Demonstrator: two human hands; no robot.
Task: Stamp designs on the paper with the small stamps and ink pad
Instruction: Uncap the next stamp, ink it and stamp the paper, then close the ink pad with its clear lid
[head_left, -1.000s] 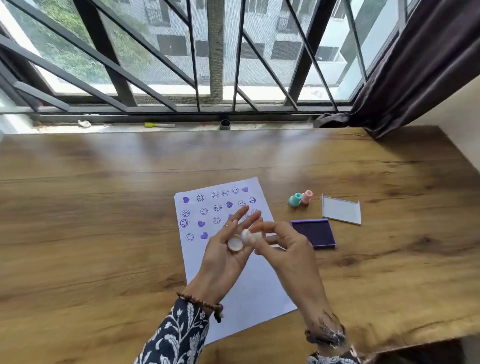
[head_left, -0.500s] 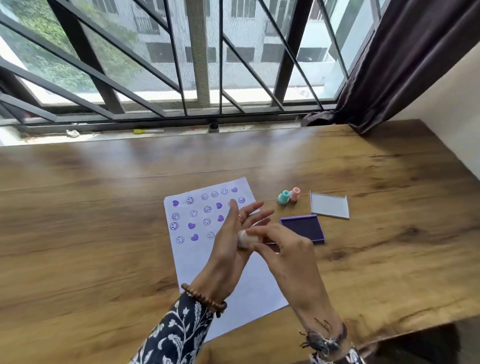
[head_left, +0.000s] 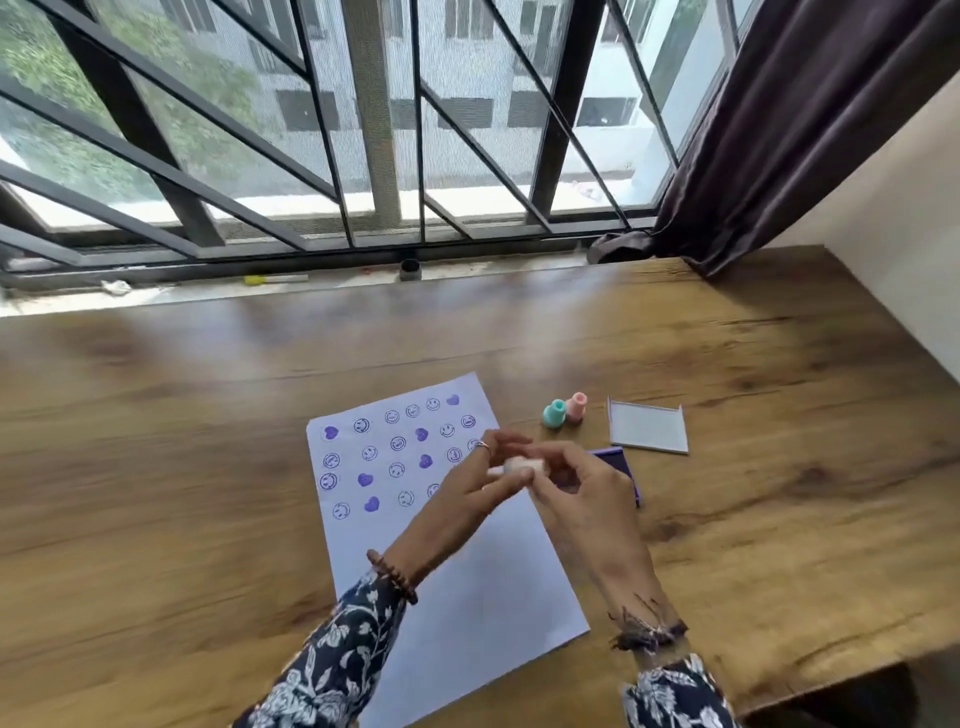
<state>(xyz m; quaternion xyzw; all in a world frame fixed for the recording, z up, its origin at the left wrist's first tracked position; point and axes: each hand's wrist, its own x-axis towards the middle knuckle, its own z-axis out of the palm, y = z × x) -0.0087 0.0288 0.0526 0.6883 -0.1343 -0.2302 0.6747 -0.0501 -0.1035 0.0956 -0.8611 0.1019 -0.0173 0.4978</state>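
A white sheet of paper (head_left: 467, 587) lies on the wooden table, its upper half covered with several purple smiley and heart prints. Above it my left hand (head_left: 467, 493) and my right hand (head_left: 582, 493) meet around a small white stamp (head_left: 524, 466); fingers of both hands touch it. The purple ink pad (head_left: 621, 462) lies open just right of the paper, mostly hidden behind my right hand. A teal stamp (head_left: 554, 414) and a pink stamp (head_left: 576, 407) stand upright side by side beyond the pad.
The ink pad's clear lid (head_left: 647, 432) lies flat to the right of the two stamps. A window with dark bars runs along the table's far edge, with a yellow marker (head_left: 275, 279) and a small dark cap (head_left: 409, 270) on the sill. A dark curtain (head_left: 779, 130) hangs at right.
One second ago my left hand held a round cap apart from the stamp in my right. The hands have since closed together around the stamp, and the cap no longer shows separately.
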